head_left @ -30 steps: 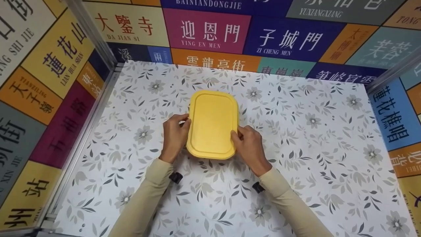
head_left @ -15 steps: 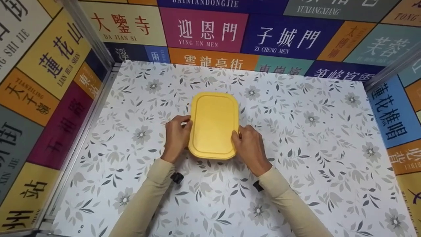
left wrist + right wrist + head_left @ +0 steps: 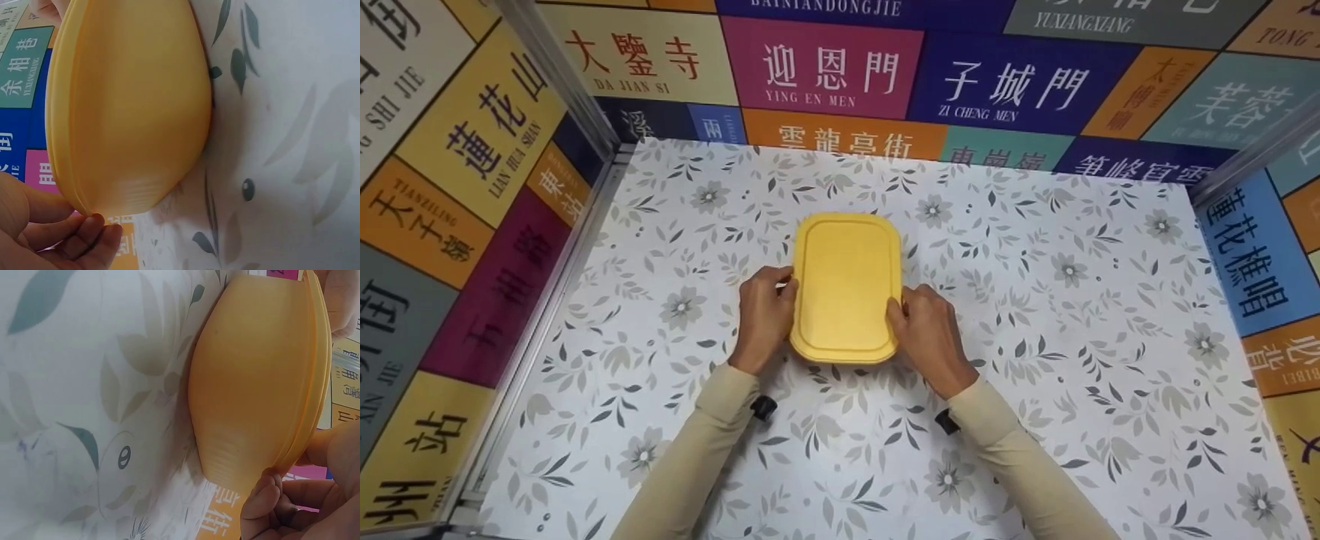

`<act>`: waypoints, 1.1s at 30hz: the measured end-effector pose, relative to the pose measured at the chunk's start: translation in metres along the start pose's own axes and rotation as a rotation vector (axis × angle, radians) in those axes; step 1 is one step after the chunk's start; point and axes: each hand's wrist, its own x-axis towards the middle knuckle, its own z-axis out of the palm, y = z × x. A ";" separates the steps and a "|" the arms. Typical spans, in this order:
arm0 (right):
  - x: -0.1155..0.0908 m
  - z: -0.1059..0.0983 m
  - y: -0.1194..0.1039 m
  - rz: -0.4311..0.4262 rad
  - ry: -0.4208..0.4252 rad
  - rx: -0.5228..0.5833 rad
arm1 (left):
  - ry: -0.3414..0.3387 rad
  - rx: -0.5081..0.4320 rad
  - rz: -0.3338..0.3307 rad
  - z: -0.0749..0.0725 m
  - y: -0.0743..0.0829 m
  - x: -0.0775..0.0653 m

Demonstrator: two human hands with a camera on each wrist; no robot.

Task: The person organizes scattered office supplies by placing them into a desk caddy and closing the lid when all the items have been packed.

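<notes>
A yellow rectangular plastic food container with rounded corners, its yellow lid [image 3: 847, 289] on, stands upright on the patterned tabletop between both hands. My left hand [image 3: 765, 319] is at its left side, with thumb and curled fingers pinching the lid's rim. On the right side, nearer the front, my right hand [image 3: 931, 337] pinches the rim with the thumb on top and fingers underneath. Both wrist views show the container's sloping body [image 3: 140, 107] below the lid edge. Its contents are hidden.
A white floral-print tabletop [image 3: 1057, 420] surrounds the container. Colourful panels with printed characters [image 3: 825, 67] form walls at the back, left and right. A metal frame edge [image 3: 532, 315] runs along the left. Black wrist devices [image 3: 763, 409] sit at the cuffs.
The container has shifted slightly to the right on the tabletop, and the left hand has moved a little with it. Both hands keep their grip on the rim. The lid stays on.
</notes>
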 end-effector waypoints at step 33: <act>-0.008 -0.019 0.016 -0.037 -0.029 0.067 | -0.057 0.129 0.084 -0.009 0.009 -0.004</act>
